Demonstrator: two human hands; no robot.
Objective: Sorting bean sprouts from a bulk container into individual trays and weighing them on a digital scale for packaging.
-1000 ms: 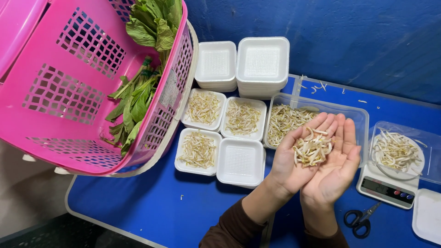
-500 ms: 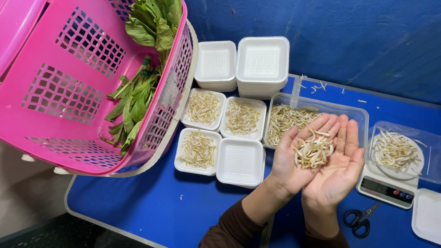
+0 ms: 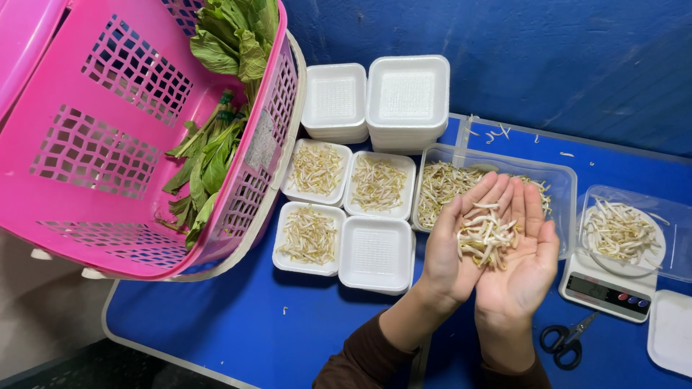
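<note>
The pink basket with leafy greens has not shifted on the blue bench over the last second; the clear tub of sprouts likewise; three of the four foam trays are filled, the fourth tray remains bare. Your left hand and right hand stay cupped together, palms up, carrying a heap of bean sprouts above the tub's near edge; the heap looks only slightly resettled; the portion is undelivered.
</note>
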